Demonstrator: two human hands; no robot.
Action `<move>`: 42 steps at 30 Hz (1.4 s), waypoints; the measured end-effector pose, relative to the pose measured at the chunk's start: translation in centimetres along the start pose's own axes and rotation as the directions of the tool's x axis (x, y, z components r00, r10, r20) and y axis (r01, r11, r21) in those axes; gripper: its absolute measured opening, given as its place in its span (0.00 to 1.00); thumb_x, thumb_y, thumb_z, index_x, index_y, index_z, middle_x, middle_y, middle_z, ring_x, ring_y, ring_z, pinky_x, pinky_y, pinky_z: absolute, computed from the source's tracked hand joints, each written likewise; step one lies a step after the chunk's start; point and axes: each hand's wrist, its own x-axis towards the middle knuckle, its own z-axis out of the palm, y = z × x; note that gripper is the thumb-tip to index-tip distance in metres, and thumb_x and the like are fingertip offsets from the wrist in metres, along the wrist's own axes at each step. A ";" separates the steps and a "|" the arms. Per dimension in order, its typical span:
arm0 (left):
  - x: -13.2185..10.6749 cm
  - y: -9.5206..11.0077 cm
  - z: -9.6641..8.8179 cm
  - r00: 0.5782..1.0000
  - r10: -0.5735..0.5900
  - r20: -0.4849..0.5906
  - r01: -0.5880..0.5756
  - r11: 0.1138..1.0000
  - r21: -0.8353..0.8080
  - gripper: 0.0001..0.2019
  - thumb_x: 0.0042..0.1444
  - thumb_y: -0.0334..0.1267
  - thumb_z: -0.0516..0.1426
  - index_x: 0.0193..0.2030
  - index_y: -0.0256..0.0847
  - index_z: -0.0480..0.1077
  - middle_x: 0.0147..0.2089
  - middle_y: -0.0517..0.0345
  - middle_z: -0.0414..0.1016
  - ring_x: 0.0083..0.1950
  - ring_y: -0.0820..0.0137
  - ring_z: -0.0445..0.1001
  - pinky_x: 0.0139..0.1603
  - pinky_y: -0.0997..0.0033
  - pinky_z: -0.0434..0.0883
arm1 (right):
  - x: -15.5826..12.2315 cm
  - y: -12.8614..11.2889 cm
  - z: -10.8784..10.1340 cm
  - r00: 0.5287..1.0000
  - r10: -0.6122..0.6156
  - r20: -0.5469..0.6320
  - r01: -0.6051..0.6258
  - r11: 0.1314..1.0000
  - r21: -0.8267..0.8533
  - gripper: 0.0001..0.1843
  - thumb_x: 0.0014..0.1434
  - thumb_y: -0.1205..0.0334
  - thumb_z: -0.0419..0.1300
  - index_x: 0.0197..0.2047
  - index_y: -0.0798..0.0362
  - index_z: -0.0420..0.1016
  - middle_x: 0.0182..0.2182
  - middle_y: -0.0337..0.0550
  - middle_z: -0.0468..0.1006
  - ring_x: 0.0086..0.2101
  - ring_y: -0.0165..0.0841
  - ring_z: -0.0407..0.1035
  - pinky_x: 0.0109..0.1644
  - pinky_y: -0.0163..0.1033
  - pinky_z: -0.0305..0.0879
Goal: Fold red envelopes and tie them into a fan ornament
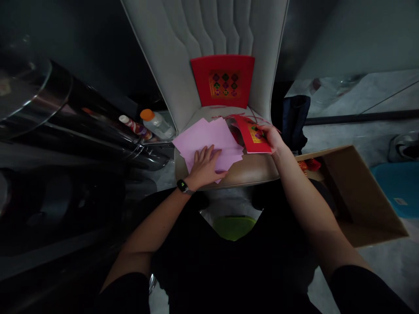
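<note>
Spreading your left grip (206, 168) flat, you pressed the light, floppy pink paper sheets (209, 137) onto the chair seat (252, 175); they wanted lifting by an edge. Your right grip (270, 138) pinched a thin red packet (252, 136), its corner hidden by your fingers (264, 130). A patterned red card (222, 80) leaned against the chair back (209, 30).

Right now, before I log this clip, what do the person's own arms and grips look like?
The left grip and right grip are bare, with no gloves. Black sleeves end above the bare forearms. The left wrist wears a dark smartwatch with a small green-lit display.
</note>
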 end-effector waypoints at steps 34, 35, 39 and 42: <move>0.5 -7.7 -5.2 0.806 -0.448 -0.387 0.184 0.811 -0.556 0.06 0.64 0.37 0.56 0.36 0.40 0.73 0.30 0.59 0.72 0.31 0.68 0.69 0.38 0.69 0.68 | -3.4 4.2 2.5 0.977 -0.024 -0.214 0.022 1.000 -0.014 0.13 0.57 0.57 0.74 0.40 0.51 0.76 0.30 0.38 0.84 0.24 0.27 0.77 0.25 0.29 0.76; 0.5 -7.9 -5.3 0.793 -0.454 -0.406 0.175 0.809 -0.561 0.06 0.64 0.36 0.56 0.36 0.40 0.72 0.29 0.60 0.71 0.31 0.68 0.68 0.38 0.69 0.68 | -4.2 4.8 3.1 0.989 0.064 -0.136 -0.069 0.997 -0.034 0.15 0.59 0.51 0.73 0.40 0.51 0.76 0.30 0.41 0.84 0.26 0.31 0.80 0.28 0.32 0.79; 0.4 -8.5 -5.8 0.768 -0.473 -0.432 0.183 0.809 -0.559 0.05 0.63 0.36 0.57 0.35 0.41 0.72 0.28 0.61 0.69 0.30 0.68 0.67 0.37 0.69 0.69 | -6.3 5.2 3.9 0.912 0.374 0.171 -0.275 0.863 -0.423 0.29 0.57 0.34 0.69 0.40 0.54 0.80 0.29 0.51 0.84 0.24 0.40 0.79 0.23 0.42 0.78; 0.2 -8.6 -6.0 0.766 -0.483 -0.425 0.199 0.806 -0.557 0.06 0.63 0.36 0.57 0.35 0.41 0.71 0.27 0.61 0.68 0.29 0.69 0.66 0.36 0.68 0.69 | -6.3 3.3 2.0 0.993 -0.026 0.119 0.101 0.720 -0.686 0.18 0.53 0.47 0.74 0.37 0.53 0.82 0.26 0.44 0.82 0.24 0.35 0.76 0.28 0.40 0.77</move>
